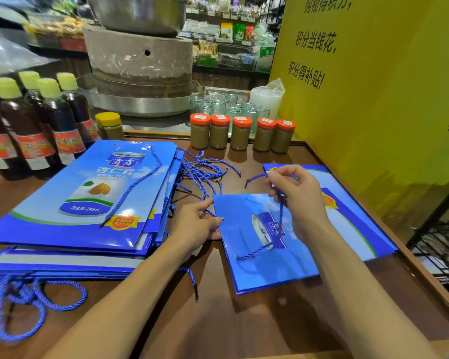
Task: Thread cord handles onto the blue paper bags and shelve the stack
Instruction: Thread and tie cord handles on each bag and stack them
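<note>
Bag (pixel 265 265) lies flat ctr-right of frame; cord (pixel 254 253) is thru 1 eyelet, 2nd looks unthreaded. Right hand (pixel 296 195) pinches cord, left hand (pixel 200 224) pinches bag edge. Stack (pixel 83 193) at left, spare cords (pixel 205 172) above; shelving not begun.

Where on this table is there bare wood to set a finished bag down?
The table is bare nearest the person, between the forearms, below the bag being threaded. A narrow strip runs before the orange-lidded jars. Crowded: stack of bags left, loose cords in the middle, a flat bag right.
</note>
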